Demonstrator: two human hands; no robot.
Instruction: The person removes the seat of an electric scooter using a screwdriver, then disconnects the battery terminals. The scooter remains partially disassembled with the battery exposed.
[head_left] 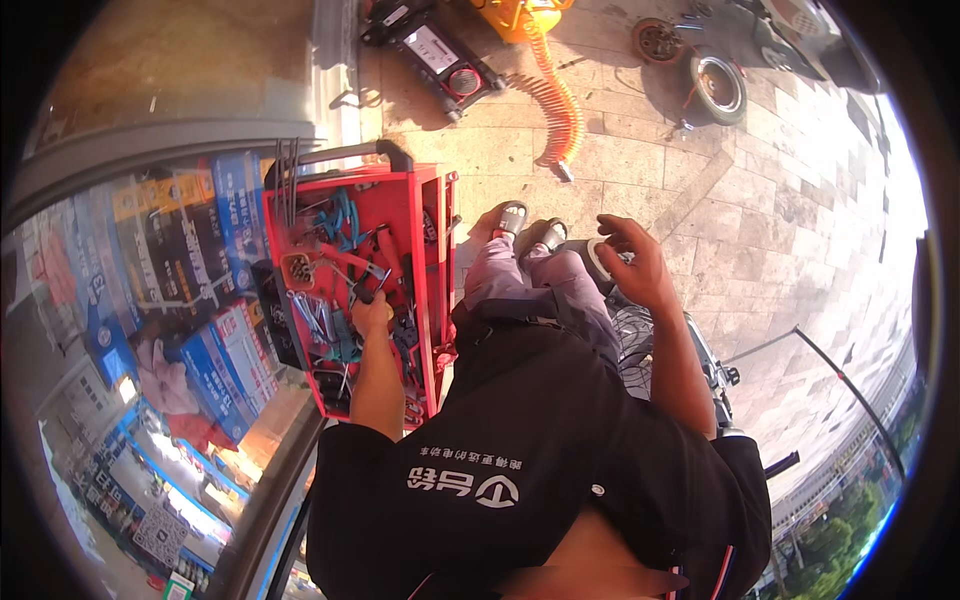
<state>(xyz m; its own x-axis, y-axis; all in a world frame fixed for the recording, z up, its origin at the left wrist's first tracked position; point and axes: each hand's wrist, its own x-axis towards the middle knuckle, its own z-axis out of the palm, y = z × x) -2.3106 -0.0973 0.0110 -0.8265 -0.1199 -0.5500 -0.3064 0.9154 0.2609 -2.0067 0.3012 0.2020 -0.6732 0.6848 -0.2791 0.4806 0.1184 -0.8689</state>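
Left hand down in a red metal tool cart, right hand raised and bare over the paving

The left hand (373,316) curls around a slim tool with a dark handle (364,295), its exact kind too small to tell, inside the open top tray of the red metal tool cart (378,195); around it lie teal-handled pliers (346,214), silver metal wrenches (314,314) and a small square box of little metal parts (297,270). The right hand (637,266), well apart from the left, hangs with loosely spread fingers and holds nothing, above pale stone paving (640,165); a coiled orange hose (566,100) lies beyond the feet
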